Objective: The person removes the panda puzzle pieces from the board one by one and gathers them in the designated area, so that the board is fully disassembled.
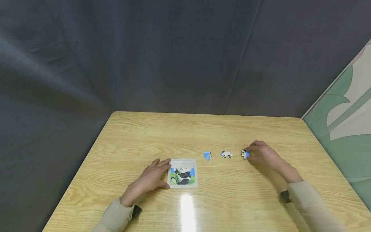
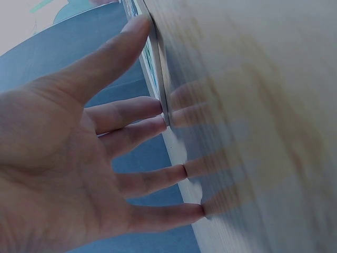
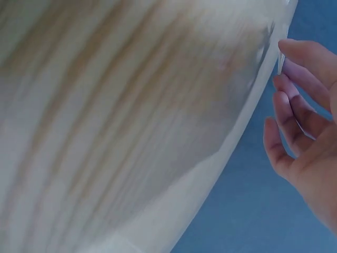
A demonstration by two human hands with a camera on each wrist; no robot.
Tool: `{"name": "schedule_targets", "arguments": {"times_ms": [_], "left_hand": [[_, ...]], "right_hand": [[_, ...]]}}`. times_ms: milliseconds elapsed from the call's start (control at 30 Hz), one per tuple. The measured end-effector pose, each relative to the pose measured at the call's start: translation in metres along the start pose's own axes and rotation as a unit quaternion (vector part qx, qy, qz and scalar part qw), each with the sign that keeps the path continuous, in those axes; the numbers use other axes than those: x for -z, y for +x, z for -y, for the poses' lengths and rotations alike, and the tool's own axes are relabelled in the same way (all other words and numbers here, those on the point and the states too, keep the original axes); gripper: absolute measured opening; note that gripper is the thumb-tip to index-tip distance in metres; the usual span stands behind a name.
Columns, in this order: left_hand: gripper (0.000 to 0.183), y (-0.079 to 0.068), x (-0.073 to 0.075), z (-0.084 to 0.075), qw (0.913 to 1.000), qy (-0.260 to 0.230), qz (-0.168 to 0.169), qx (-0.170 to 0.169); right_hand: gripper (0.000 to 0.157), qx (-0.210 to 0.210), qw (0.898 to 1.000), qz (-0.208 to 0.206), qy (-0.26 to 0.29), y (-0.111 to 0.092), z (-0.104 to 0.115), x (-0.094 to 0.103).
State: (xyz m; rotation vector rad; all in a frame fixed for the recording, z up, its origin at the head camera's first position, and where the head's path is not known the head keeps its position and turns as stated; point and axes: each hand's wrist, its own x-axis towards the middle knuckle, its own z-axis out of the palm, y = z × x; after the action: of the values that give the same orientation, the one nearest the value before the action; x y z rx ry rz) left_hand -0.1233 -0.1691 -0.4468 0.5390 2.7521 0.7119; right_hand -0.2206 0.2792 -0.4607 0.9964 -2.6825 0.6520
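A square panda jigsaw puzzle (image 1: 183, 177) lies in a pale frame (image 1: 196, 174) on the table, its top strip bare of pieces. My left hand (image 1: 155, 174) rests at the frame's left side, thumb and fingertips at its edge with the fingers spread and mostly straight; the left wrist view shows the open palm (image 2: 58, 158). Farther right, my right hand (image 1: 262, 154) pinches a blue, black and white puzzle piece (image 1: 244, 154) between thumb and fingers. In the right wrist view that piece (image 3: 281, 59) shows edge-on as a thin sliver at the fingertips.
Between frame and right hand lie two loose pieces: a blue puzzle piece (image 1: 207, 155) and a white-and-black puzzle piece (image 1: 226, 154). The glossy wooden table (image 1: 139, 135) is backed by a dark curtain (image 1: 179, 58). A green-and-white patterned panel (image 1: 345, 122) stands at the right.
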Motion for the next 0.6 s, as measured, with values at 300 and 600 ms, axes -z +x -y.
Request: {"name": "schedule_targets", "arguments": {"times_ms": [300, 600], "left_hand": [[0.076, 0.0, -0.002, 0.0, 0.9999, 0.008, 0.003, 0.007], [0.076, 0.0, -0.001, -0.001, 0.9999, 0.002, 0.009, 0.011]], "right_hand": [[0.029, 0.017, 0.999, 0.042, -0.001, -0.008, -0.011, 0.007], [0.029, 0.023, 0.998, 0.065, 0.003, -0.007, -0.014, 0.01]]}}
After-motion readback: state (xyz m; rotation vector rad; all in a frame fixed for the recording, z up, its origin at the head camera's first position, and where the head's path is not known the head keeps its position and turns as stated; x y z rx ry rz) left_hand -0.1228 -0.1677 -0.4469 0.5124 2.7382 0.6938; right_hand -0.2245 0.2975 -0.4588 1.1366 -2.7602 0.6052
